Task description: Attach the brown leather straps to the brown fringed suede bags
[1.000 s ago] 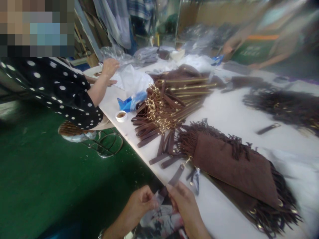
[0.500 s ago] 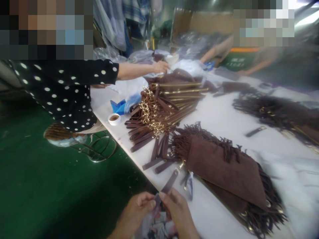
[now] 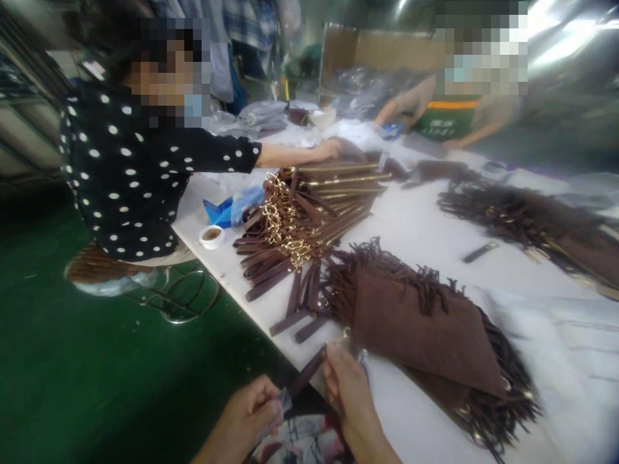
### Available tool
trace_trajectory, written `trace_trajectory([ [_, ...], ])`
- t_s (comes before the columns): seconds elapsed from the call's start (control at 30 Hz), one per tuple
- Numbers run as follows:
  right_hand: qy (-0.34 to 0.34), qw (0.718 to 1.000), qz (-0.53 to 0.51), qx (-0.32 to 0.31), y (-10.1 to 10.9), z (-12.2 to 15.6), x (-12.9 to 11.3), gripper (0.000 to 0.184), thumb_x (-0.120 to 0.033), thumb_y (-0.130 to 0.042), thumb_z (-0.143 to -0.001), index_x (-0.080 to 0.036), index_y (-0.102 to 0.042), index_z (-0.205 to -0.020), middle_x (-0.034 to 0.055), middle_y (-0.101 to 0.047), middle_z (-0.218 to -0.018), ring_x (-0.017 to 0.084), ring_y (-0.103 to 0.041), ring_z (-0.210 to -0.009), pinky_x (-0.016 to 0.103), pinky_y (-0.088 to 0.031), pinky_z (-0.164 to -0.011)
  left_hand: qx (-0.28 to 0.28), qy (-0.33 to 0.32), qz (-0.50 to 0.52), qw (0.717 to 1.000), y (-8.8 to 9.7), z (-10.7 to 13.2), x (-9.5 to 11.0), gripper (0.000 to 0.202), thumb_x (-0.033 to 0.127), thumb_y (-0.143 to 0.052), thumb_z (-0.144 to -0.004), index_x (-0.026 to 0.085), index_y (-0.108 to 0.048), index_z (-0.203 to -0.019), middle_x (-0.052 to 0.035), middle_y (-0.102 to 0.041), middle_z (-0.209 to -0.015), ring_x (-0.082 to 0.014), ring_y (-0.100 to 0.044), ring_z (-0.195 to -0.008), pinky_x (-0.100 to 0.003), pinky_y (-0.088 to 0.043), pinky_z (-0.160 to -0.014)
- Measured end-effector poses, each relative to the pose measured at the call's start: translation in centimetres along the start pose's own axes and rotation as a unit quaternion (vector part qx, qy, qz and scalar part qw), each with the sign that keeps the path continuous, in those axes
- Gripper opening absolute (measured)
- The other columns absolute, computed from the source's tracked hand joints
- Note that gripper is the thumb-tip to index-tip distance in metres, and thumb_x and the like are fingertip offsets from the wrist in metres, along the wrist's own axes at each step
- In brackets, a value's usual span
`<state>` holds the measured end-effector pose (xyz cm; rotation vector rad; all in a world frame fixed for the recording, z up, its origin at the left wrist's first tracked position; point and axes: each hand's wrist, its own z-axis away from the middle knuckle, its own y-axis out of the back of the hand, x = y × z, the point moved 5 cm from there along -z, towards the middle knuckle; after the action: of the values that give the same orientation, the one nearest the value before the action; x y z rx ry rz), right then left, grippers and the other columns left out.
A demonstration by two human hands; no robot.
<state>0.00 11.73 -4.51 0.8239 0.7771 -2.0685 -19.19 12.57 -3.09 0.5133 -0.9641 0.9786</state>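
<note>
A short brown strap (image 3: 308, 372) stretches between my two hands above the table's near edge. My left hand (image 3: 256, 407) pinches a thin clear plastic wrap (image 3: 284, 401) at the strap's lower end. At the upper end, my right hand (image 3: 345, 380) has its fingers closed on the strap near a metal clip. Just right of that hand lies a stack of brown fringed bags (image 3: 420, 328). Beyond it, several folded brown straps with gold clasps (image 3: 285, 238) are heaped on the white table (image 3: 401, 225).
A co-worker in a dotted shirt (image 3: 126, 174) sits on a stool at the left, one arm reaching over the table. A small white cup (image 3: 211, 236) and a blue object (image 3: 220, 211) stand near the edge. More fringed bags (image 3: 546, 222) and clear plastic (image 3: 556, 348) lie right.
My hands have moved apart, the right one up along the strap, so more of the strap shows between them. The co-worker's hand has moved slightly right and lower.
</note>
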Motion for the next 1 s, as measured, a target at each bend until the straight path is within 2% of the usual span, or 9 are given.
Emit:
trace_trajectory([
  [0.1, -0.012, 0.999, -0.038, -0.001, 0.1, -0.5, 0.4, 0.045, -0.059, -0.071, -0.071, -0.02, -0.048, -0.07, -0.01, -0.045, -0.05, 0.001, -0.024, -0.034, 0.015, -0.021, -0.033, 0.012, -0.007, -0.002, 1.0, -0.4, -0.2, 0.3, 0.032, 0.047, -0.061, -0.08, 0.015, -0.06, -0.082, -0.0019, -0.063, -0.071, -0.016, -0.056, -0.067, -0.026, -0.042, -0.066],
  [0.23, -0.008, 0.999, -0.05, -0.01, 0.6, -0.5, 0.5, 0.042, -0.054, -0.072, -0.072, -0.02, -0.049, -0.071, -0.0095, -0.046, -0.052, 0.002, -0.027, -0.036, 0.015, -0.023, -0.035, 0.017, 0.005, 0.033, 0.999, -1.5, -1.1, -0.5, 0.037, 0.052, -0.064, -0.077, 0.015, -0.06, -0.081, -0.0024, -0.063, -0.072, -0.0165, -0.058, -0.065, -0.026, -0.043, -0.064],
  [0.37, 0.014, 0.999, -0.028, 0.019, 1.2, -0.5, 0.4, 0.043, -0.055, -0.074, -0.069, -0.019, -0.051, -0.07, -0.009, -0.045, -0.051, 0.003, -0.027, -0.036, 0.015, -0.024, -0.035, 0.005, 0.019, 0.052, 0.998, -2.3, -1.6, -0.8, 0.039, 0.053, -0.062, -0.079, 0.014, -0.062, -0.083, -0.0056, -0.068, -0.075, -0.016, -0.061, -0.065, -0.026, -0.042, -0.064],
  [0.5, 0.041, 0.999, 0.002, 0.023, 1.2, -0.8, 0.2, 0.045, -0.061, -0.071, -0.069, -0.02, -0.052, -0.071, -0.0089, -0.045, -0.048, 0.004, -0.028, -0.034, 0.017, -0.025, -0.034, -0.012, 0.051, 0.076, 0.996, -2.8, -1.7, -0.2, 0.042, 0.053, -0.059, -0.081, 0.013, -0.062, -0.096, -0.01, -0.072, -0.083, -0.0177, -0.065, -0.067, -0.026, -0.045, -0.063],
  [0.67, 0.017, 1.0, -0.021, -0.004, 1.1, -0.6, 0.1, 0.044, -0.058, -0.075, -0.066, -0.019, -0.054, -0.072, -0.0078, -0.048, -0.051, 0.003, -0.028, -0.036, 0.016, -0.023, -0.036, -0.013, 0.072, 0.115, 0.991, -3.8, -2.9, 0.8, 0.049, 0.054, -0.062, -0.077, 0.013, -0.062, -0.105, -0.0103, -0.072, -0.086, -0.0203, -0.067, -0.072, -0.031, -0.049, -0.071],
  [0.83, 0.043, 0.999, 0.002, -0.009, 1.4, -0.4, -0.7, 0.044, -0.058, -0.073, -0.067, -0.017, -0.056, -0.065, -0.0073, -0.046, -0.049, 0.004, -0.029, -0.037, 0.017, -0.023, -0.037, 0.006, 0.018, 0.056, 0.998, -4.8, -4.6, 1.9, 0.048, 0.052, -0.054, -0.083, 0.014, -0.061, -0.112, -0.0083, -0.073, -0.089, -0.0225, -0.067, -0.076, -0.032, -0.049, -0.073],
  [1.0, 0.062, 0.997, 0.045, 0.01, 1.7, -0.4, -0.8, 0.048, -0.064, -0.069, -0.068, -0.018, -0.056, -0.061, -0.0056, -0.046, -0.045, 0.006, -0.031, -0.035, 0.019, -0.023, -0.036, 0.064, -0.068, -0.13, 0.987, -4.8, -5.1, 4.2, 0.042, 0.047, -0.046, -0.089, 0.02, -0.062, -0.117, -0.0059, -0.072, -0.1, -0.0246, -0.065, -0.092, -0.031, -0.044, -0.082],
])
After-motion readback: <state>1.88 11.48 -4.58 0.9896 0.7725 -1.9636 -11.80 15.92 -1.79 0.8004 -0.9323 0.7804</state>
